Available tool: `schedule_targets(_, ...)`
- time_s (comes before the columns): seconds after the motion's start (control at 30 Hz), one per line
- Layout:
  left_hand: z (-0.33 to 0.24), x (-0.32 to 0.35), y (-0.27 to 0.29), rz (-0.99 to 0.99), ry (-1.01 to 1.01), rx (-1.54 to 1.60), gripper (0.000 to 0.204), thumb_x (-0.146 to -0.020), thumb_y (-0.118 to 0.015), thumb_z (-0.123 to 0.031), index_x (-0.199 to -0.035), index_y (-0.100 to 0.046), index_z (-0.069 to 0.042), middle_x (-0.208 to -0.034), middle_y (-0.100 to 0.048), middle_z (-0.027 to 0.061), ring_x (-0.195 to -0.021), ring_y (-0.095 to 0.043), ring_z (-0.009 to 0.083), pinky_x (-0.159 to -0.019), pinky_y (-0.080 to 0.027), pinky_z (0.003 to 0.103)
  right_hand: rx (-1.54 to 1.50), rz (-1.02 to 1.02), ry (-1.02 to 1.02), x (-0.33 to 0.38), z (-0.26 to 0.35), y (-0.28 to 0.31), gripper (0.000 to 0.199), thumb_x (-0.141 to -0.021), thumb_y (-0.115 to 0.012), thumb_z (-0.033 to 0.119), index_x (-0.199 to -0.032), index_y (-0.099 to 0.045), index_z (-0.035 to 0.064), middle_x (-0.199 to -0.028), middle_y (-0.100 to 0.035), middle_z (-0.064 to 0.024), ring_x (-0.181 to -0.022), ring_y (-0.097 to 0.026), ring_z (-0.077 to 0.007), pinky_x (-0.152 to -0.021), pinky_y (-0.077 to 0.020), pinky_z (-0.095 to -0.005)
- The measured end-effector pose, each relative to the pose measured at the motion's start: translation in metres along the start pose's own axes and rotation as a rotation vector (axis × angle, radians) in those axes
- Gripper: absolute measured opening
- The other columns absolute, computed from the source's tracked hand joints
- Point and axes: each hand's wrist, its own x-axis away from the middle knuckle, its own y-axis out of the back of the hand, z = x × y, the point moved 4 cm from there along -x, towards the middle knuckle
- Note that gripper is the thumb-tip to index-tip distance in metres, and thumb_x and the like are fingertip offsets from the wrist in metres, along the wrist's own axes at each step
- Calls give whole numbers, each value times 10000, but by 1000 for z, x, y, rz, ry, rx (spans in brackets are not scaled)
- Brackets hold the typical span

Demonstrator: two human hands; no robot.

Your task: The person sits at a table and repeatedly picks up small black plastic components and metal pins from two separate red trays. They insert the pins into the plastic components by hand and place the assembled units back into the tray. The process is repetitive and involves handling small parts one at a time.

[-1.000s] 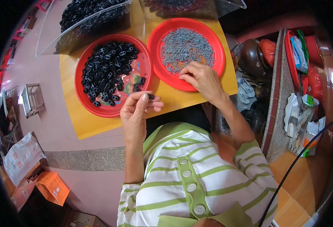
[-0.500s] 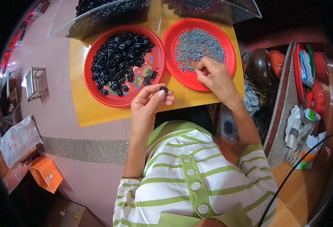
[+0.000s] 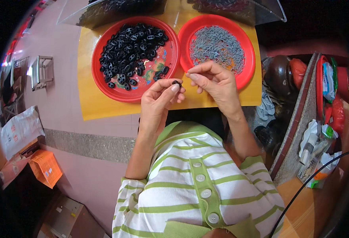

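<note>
Over yellow tabletop (image 3: 93, 107), right hand (image 3: 221, 85), pinched, contents unclear, has neared left hand (image 3: 155, 101), which grips black piece (image 3: 177, 83).

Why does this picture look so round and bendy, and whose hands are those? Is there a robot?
No robot here! These are a person's own bare hands. The camera is worn on their head and looks down, so you also see their striped shirt. Its very wide lens makes straight edges bend.

On the yellow tabletop sit two red trays. The left tray holds lots of small black pieces; the right tray holds thin grey pieces.

The left hand pinches one black piece. The right hand is close by, with thumb and finger near each other, but it's too small to tell whether anything is between them.
</note>
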Motion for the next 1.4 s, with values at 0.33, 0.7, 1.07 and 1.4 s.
schedule_targets(0.33, -10, 3, -3, 25, -57, 22, 186, -903, -571, -87, -1036, -596, 41, -886, -643, 99, -750, -599, 124, -680, -474, 232, -124, 81, 39, -1, -6, -23, 133, -867, -641, 143, -961, -638, 51, -883, -626, 7, -755, -552, -39, -614, -424, -185)
schedule_targets(0.7, -11, 5, 5, -28, -92, -43, 162, -895, -580, -71, -1007, -608, 43, -857, -652, 102, -714, -606, 122, -643, -472, 222, 49, 59, 127, 1, -6, -27, 132, -882, -622, 143, -956, -623, 34, -841, -643, -1, -727, -587, -53, -592, -455, -197)
schedule_targets(1.07, -6, 7, 11, -11, -90, -75, 148, -892, -582, -61, -985, -610, 51, -847, -653, 101, -701, -602, 116, -652, -483, 224, -61, 62, 71, 8, -18, -34, 97, -890, -597, 81, -961, -621, 20, -849, -651, -27, -738, -595, -59, -634, -479, -200)
schedule_targets(1.4, -16, 11, 21, -61, -90, -83, 126, -877, -599, -46, -961, -627, 45, -848, -660, 100, -707, -619, 122, -649, -501, 229, 130, 79, 53, 0, -11, -39, 93, -865, -629, 74, -936, -661, 23, -833, -661, -21, -719, -576, -52, -627, -469, -199)
